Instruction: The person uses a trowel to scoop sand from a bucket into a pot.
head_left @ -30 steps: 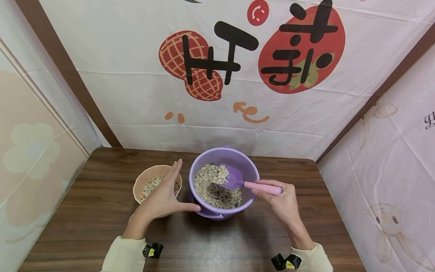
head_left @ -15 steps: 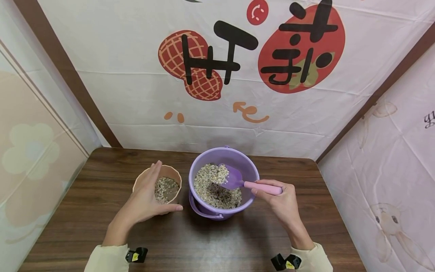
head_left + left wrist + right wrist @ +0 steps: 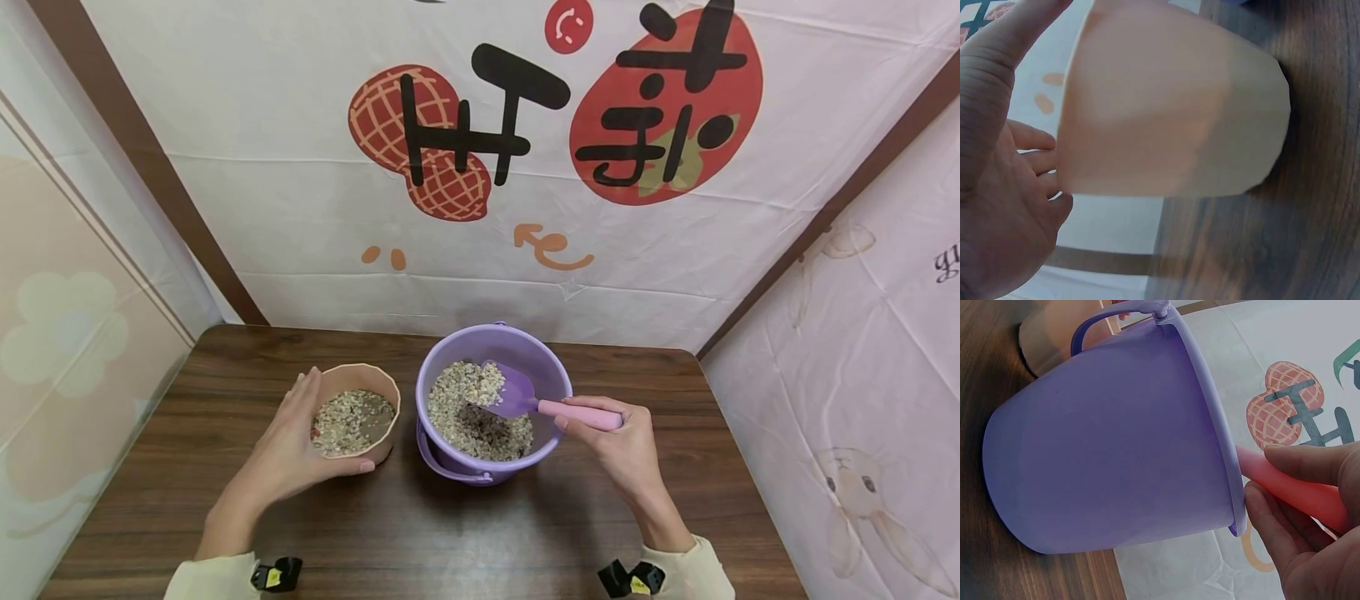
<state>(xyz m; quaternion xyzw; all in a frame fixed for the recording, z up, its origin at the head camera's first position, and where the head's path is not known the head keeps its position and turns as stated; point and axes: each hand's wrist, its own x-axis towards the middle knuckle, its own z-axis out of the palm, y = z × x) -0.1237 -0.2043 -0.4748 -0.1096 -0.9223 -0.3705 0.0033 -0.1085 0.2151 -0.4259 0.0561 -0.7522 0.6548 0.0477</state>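
Head view shows my left hand point(image 3: 288, 450) cupped around the peach cup point(image 3: 358, 417) at lower left of centre, thumb along its near side and fingers round the far wall; the left wrist view confirms the palm is close against it, though I can't tell how firmly it grips. My right hand point(image 3: 622, 446) pinches the pink handle of the purple scoop point(image 3: 525, 398), whose blade rests in the grain inside the purple bucket point(image 3: 491, 333), just right of the cup. I judge this the steadying step before a scoop. Next I'd want a loaded blade lifted level over the bucket rim and tipped into the cup.
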